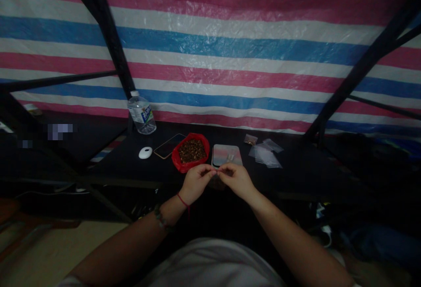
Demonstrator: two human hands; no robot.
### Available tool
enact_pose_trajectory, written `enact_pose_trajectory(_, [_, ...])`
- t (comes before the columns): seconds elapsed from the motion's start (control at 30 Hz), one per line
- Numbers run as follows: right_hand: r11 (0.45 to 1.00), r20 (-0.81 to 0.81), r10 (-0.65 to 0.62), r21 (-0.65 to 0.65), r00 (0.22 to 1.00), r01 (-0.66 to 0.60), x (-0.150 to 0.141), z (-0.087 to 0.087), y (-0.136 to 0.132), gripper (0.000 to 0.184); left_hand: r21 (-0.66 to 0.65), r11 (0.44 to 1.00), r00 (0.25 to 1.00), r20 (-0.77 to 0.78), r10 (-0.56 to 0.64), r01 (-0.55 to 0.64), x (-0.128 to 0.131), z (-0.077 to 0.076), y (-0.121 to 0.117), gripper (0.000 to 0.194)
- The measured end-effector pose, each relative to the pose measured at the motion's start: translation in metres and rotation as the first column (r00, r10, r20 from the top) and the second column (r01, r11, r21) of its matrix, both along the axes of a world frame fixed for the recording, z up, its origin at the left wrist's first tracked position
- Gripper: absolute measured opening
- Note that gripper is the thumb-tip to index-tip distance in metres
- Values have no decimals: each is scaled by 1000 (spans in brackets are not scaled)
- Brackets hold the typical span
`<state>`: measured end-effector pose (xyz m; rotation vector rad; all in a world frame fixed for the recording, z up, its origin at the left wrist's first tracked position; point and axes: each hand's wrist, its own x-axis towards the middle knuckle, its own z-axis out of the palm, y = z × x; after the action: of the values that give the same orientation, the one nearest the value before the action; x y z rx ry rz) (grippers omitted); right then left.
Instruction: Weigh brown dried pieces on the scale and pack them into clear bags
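Observation:
My left hand [196,183] and my right hand [237,182] meet at the table's front edge, thumbs and forefingers pinched together. Between them hangs a small clear plastic bag [217,183], dim and partly hidden, with something brownish showing inside. Just beyond the fingers lies a small flat scale [224,154] with a shiny top, and a small clear object [233,153] rests on it. To its left an open red plastic bag [175,157] holds a heap of brown, seed-like bits [192,150].
Several flat clear bags [265,154] lie right of the scale, near a small filled bag [251,139]. A phone [168,147], a white oval object [145,152] and a plastic bottle [142,114] sit on the left. Black metal posts [110,37] frame the black table [296,171].

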<state>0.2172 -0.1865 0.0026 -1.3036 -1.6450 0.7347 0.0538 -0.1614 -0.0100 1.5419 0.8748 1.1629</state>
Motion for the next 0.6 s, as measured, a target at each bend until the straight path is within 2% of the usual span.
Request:
enact_pose_trajectory(0.27, [987, 245, -13, 159, 970, -27, 3, 0, 1, 8, 33, 999, 996, -87, -7, 10, 0, 1, -1, 8])
enact_pose_trajectory(0.37, [988, 259, -3, 151, 966, -37, 7, 4, 2, 7, 78, 997, 991, -125, 38, -29, -1, 2, 0, 10])
enact_pose_trajectory(0.6, [987, 193, -54, 157, 980, 23, 25, 20, 4, 11, 153, 977, 976, -135, 170, -148, -14, 14, 9, 17])
